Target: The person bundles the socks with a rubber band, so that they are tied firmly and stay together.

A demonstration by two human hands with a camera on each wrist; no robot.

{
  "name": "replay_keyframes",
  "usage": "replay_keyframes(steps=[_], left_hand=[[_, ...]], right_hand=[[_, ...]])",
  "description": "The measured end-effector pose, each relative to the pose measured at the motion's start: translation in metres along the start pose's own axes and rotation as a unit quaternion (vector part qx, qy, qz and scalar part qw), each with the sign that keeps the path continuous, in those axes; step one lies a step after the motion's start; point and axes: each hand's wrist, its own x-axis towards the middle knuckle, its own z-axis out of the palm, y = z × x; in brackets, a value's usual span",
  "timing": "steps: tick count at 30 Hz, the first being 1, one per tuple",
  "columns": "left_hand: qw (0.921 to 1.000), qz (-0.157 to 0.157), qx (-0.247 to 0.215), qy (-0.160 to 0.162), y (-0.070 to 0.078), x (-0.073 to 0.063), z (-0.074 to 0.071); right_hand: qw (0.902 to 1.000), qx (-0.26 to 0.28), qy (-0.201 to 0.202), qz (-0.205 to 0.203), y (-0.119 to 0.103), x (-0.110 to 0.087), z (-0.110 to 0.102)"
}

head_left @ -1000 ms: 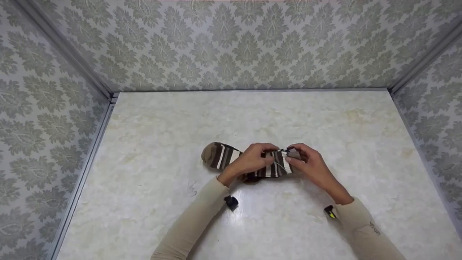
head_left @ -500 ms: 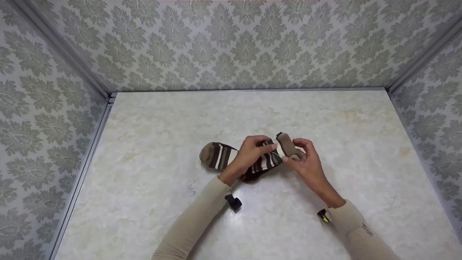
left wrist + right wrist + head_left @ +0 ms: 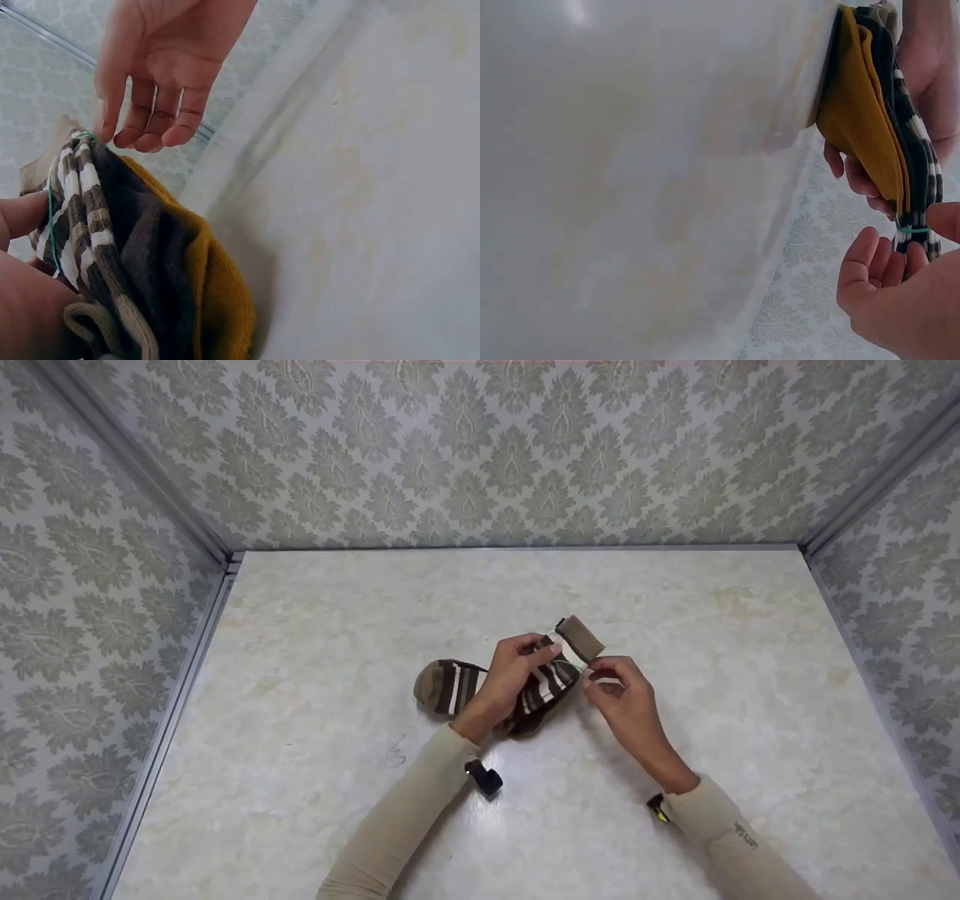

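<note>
A bundle of striped socks (image 3: 550, 688) in brown, white and dark bands is held in my left hand (image 3: 504, 679), thumb on top near the tan cuff (image 3: 580, 638). The brown toe end (image 3: 430, 687) points left. Both wrist views show a mustard-yellow sock part (image 3: 859, 127) and dark fabric (image 3: 139, 232) layered beneath the stripes. A thin green string (image 3: 913, 230) runs round the bundle below the cuff. My right hand (image 3: 628, 705) pinches at this string with thumb and forefinger, at the bundle's near edge. Its other fingers are loosely curled.
The socks are over a pale marbled table (image 3: 337, 615). Patterned wall panels (image 3: 510, 457) enclose its back and sides, with metal edging at the corners. A dark wrist-camera mount (image 3: 486, 780) sits by the left sleeve, another (image 3: 658, 808) by the right.
The cuff end has swung up and away from me, its tan band now uncovered. My right hand has moved from the cuff to the string at the near edge; my left hand shifted slightly left.
</note>
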Motion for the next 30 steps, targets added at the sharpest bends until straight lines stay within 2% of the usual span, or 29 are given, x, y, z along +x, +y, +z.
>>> replay_keyframes(steps=[5, 8, 11, 14, 16, 19, 21, 25, 27, 28, 30], left_hand=[[1.0000, 0.001, -0.004, -0.002, -0.001, 0.001, 0.002], [1.0000, 0.003, -0.004, 0.003, -0.002, 0.001, 0.003], [0.9999, 0.004, -0.007, 0.007, -0.004, 0.000, 0.004], [0.9999, 0.003, -0.008, 0.009, -0.004, 0.000, 0.004], [0.9999, 0.003, -0.008, 0.010, -0.005, 0.001, 0.004], [0.9999, 0.002, -0.003, 0.011, -0.005, 0.001, 0.004], [0.9999, 0.003, 0.003, 0.013, -0.005, 0.001, 0.004], [0.9998, 0.005, 0.008, 0.015, -0.005, 0.001, 0.003], [0.9998, 0.008, 0.010, 0.014, -0.006, 0.000, 0.002], [0.9998, 0.009, 0.010, 0.013, -0.006, 0.000, 0.002], [0.9999, 0.009, 0.009, 0.011, -0.007, 0.000, 0.001]], right_hand=[[0.9993, -0.038, -0.005, -0.003, 0.002, 0.008, 0.003], [0.9988, -0.041, -0.016, -0.018, 0.002, 0.008, 0.002], [0.9966, -0.052, -0.034, -0.054, 0.000, 0.004, 0.000], [0.9891, -0.069, -0.058, -0.117, -0.001, 0.000, -0.004], [0.9808, -0.080, -0.071, -0.163, 0.000, -0.002, -0.006], [0.9633, -0.083, -0.093, -0.238, 0.001, -0.004, -0.008], [0.9482, -0.076, -0.111, -0.288, 0.002, -0.004, -0.009], [0.9101, -0.048, -0.176, -0.372, 0.001, -0.002, -0.009], [0.8967, -0.043, -0.213, -0.386, -0.001, -0.002, -0.009], [0.8933, -0.046, -0.233, -0.382, -0.003, -0.001, -0.010], [0.8932, -0.060, -0.267, -0.357, -0.005, 0.000, -0.012]])
